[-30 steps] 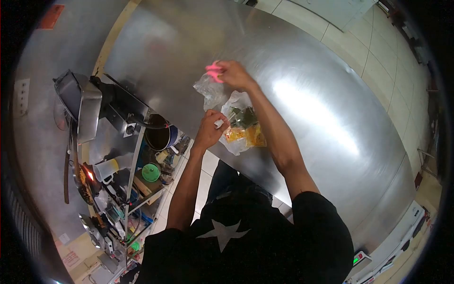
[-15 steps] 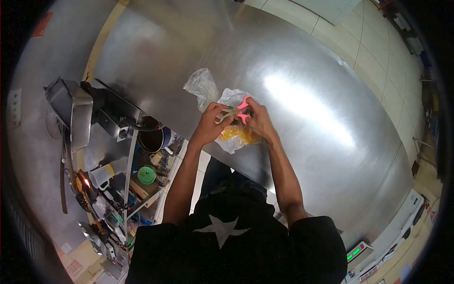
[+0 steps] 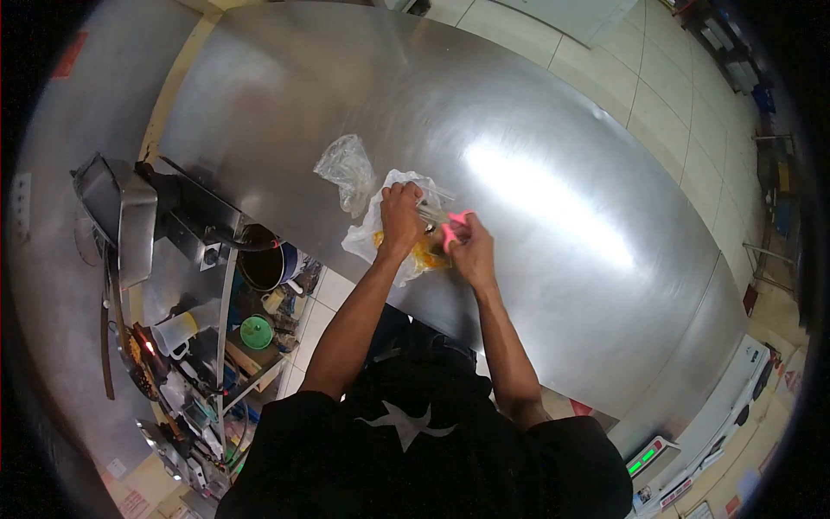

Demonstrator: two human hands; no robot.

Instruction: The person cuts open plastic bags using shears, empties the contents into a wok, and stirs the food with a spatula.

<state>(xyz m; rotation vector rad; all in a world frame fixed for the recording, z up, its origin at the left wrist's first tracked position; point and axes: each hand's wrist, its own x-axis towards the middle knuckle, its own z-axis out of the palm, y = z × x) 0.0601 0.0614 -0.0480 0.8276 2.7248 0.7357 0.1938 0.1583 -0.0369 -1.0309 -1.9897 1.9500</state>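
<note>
Spanning kitchen: steel table (image 3: 294,95). Right hand (image 3: 473,253) curls round pink scissors (image 3: 456,221); left hand (image 3: 400,221), fingers bent at plastic bag (image 3: 361,239), pinch unclear.

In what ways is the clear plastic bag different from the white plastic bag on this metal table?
The clear bag is see-through; the white bag looks milkier. The clear bag shows nothing inside, while the white bag has yellow packets on it. The clear bag lies away from both hands, but the white bag is partly under the left hand. Both are crumpled.
</note>
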